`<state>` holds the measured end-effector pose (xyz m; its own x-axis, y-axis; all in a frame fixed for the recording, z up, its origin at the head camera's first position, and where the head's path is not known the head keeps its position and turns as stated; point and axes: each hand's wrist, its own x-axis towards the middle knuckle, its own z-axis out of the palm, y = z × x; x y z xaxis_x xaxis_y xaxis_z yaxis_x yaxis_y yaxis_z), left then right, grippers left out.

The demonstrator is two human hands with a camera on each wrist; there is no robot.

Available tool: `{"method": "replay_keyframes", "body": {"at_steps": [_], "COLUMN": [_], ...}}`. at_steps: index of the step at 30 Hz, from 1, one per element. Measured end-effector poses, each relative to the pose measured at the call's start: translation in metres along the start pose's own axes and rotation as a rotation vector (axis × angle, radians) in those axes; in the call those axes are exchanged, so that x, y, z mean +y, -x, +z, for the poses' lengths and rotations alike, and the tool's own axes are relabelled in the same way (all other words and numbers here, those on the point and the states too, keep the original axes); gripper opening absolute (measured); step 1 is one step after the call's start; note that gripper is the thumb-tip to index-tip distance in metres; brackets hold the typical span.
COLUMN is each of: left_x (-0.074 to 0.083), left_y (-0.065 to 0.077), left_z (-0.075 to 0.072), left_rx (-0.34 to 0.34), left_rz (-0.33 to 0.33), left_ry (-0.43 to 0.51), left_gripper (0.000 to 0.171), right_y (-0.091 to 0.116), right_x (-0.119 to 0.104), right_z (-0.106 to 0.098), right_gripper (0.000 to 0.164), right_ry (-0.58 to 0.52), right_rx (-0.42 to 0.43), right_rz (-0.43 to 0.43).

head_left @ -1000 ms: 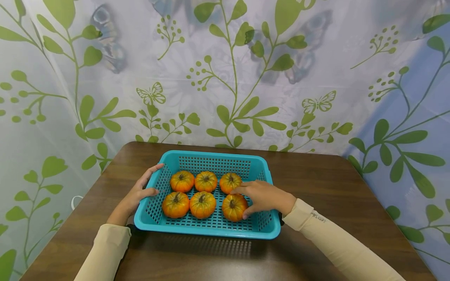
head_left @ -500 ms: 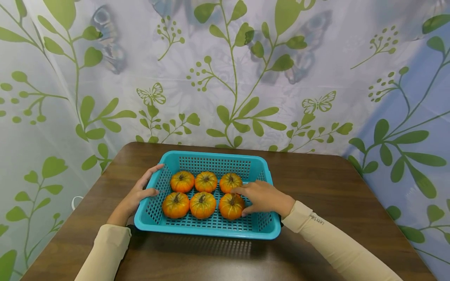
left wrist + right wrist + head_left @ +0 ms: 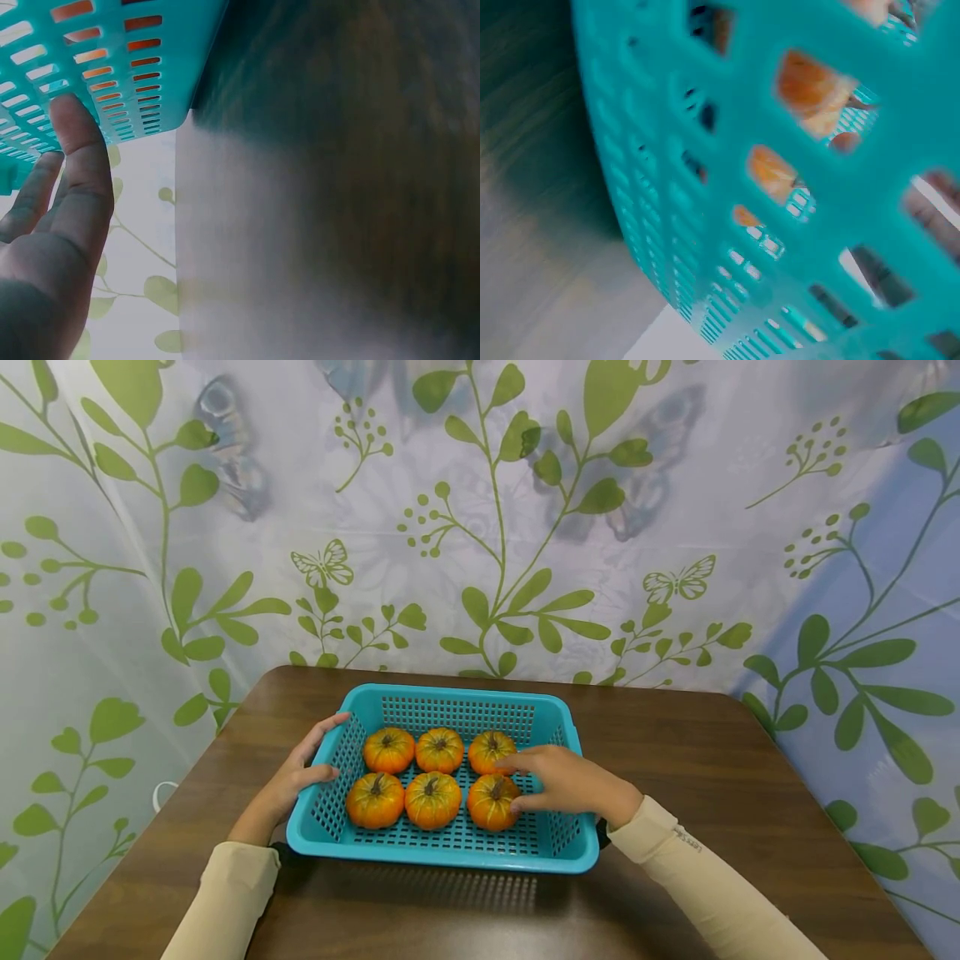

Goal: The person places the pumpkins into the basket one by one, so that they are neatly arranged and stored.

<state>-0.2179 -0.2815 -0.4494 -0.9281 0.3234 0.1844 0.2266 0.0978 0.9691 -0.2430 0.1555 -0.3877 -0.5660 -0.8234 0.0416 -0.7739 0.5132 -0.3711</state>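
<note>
Several small orange pumpkins with brown stems sit in a turquoise perforated basket (image 3: 450,858), three in a back row and three in front. My left hand (image 3: 288,781) holds the basket's left rim, thumb over the edge. In the left wrist view, fingers (image 3: 86,172) press the outer wall. My right hand (image 3: 566,783) reaches over the right end, fingers spread and slightly bent. Its thumb tip is right at the front right pumpkin (image 3: 491,803), and its fingertips overlap the back right pumpkin (image 3: 489,748). The right wrist view mostly shows the basket's side wall (image 3: 682,150).
The basket stands on a brown wooden table (image 3: 675,752). Behind and beside the table hangs a pale curtain (image 3: 480,527) with green leaves and butterflies. A bit of white cord (image 3: 161,793) shows at the table's left edge.
The front right pumpkin has shifted slightly left, toward its neighbour. My right hand has loosened from it, thumb and fingers wider apart now. The left hand keeps its place on the rim.
</note>
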Motion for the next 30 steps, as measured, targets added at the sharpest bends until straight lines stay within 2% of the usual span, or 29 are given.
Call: {"method": "replay_keyframes", "body": {"at_steps": [6,13,16,19,21,25,28,30], "left_x": [0.002,0.003,0.003,0.003,0.003,0.007,0.012,0.015], "left_y": [0.0,-0.002,-0.002,-0.002,-0.002,0.001,0.004,0.005], "left_z": [0.0,-0.001,-0.001,-0.002,-0.003,-0.006,-0.009,-0.011], "left_rx": [-0.002,-0.009,-0.015,-0.025,-0.023,-0.007,0.013,0.034], "left_rz": [-0.024,-0.027,-0.025,-0.019,-0.018,-0.021,-0.022,-0.025], "left_ry": [-0.007,-0.006,-0.019,-0.034,-0.053,-0.106,-0.198,-0.295], "left_gripper": [0.077,0.077,0.075,0.068,0.064,0.061,0.061,0.061], "right_y": [0.011,0.029,0.039,0.048,0.054,0.067,0.077,0.084], "right_x": [0.006,0.014,0.018,0.023,0.028,0.037,0.043,0.048], "right_z": [0.002,0.008,0.013,0.017,0.02,0.024,0.026,0.026], "right_gripper": [0.048,0.029,0.024,0.024,0.025,0.031,0.035,0.038], "right_ry": [-0.184,-0.474,-0.581,-0.633,-0.627,-0.506,-0.391,-0.325], "right_rx": [0.133,0.42,0.537,0.657,0.737,0.871,0.917,0.921], "right_rz": [-0.026,-0.074,-0.054,-0.023,0.008,0.124,0.246,0.311]}}
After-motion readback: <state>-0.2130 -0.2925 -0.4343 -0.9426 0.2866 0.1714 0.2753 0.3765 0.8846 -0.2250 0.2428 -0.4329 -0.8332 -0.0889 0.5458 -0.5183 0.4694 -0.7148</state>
